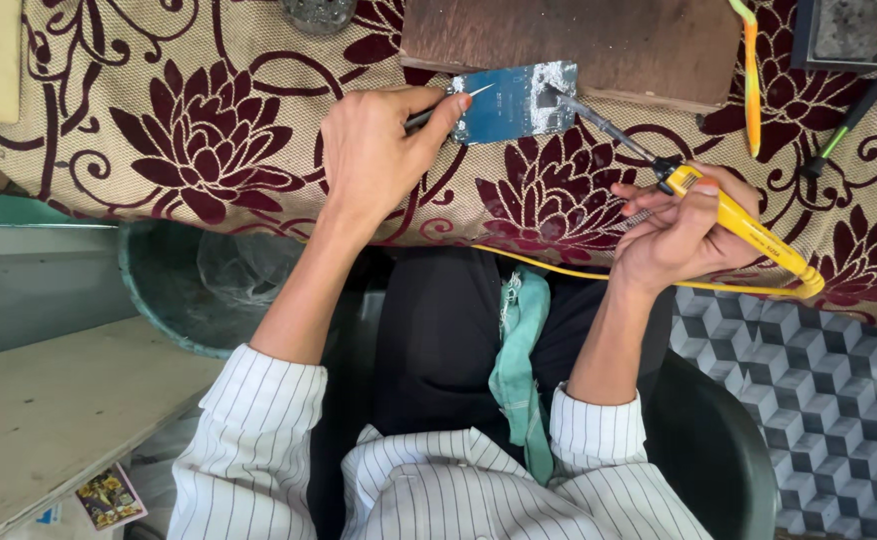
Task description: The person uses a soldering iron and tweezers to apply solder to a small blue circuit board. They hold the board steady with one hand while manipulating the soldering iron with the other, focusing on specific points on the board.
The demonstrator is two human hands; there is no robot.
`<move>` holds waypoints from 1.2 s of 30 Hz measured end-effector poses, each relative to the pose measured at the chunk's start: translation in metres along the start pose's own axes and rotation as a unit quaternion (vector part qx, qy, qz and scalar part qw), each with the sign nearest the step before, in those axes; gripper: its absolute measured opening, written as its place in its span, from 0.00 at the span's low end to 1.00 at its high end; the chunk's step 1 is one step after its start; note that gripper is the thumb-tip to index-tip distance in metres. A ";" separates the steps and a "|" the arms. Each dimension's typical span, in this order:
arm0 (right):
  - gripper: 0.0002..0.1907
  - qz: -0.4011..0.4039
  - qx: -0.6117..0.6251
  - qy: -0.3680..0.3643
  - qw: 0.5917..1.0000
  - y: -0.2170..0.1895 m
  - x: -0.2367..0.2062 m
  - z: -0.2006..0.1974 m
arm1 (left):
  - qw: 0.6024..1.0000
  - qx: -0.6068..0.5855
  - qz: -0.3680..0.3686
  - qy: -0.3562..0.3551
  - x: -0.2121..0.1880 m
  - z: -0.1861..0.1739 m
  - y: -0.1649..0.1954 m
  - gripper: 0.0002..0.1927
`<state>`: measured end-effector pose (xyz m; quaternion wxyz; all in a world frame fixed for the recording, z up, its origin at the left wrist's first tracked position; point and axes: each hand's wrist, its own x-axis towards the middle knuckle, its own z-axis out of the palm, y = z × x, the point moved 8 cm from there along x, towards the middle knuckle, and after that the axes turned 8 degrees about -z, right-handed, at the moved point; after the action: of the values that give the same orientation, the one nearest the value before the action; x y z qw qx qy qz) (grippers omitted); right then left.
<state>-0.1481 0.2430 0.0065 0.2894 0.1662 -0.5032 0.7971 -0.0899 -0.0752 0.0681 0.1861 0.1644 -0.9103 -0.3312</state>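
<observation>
A small blue circuit board (pixel 507 105) lies on the flowered tablecloth (pixel 209 110), partly under a brown wooden block (pixel 599 40). My left hand (pixel 379 150) pinches metal tweezers (pixel 459 100) whose tip rests on the board's left edge. My right hand (pixel 681 232) grips a yellow soldering iron (pixel 749 228). Its dark metal tip (pixel 559 98) touches the silvery upper right corner of the board. A yellow cord (pixel 559 270) trails from the iron across my lap.
A green and orange tool (pixel 749 75) and a black-green pen-like tool (pixel 844 125) lie at the right. A dark tray (pixel 849 30) sits top right, a round metal object (pixel 317 12) at the top. A teal basin (pixel 199 285) and wooden shelf (pixel 59 410) are lower left.
</observation>
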 end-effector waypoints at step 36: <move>0.14 0.004 0.011 -0.013 1.000 0.002 -0.001 0.000 | 1.000 0.002 -0.002 -0.005 0.001 0.001 0.002 0.16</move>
<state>-0.1483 0.2424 0.0049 0.2777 0.1777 -0.4990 0.8014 -0.0910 -0.0738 0.0690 0.1800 0.1653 -0.9116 -0.3306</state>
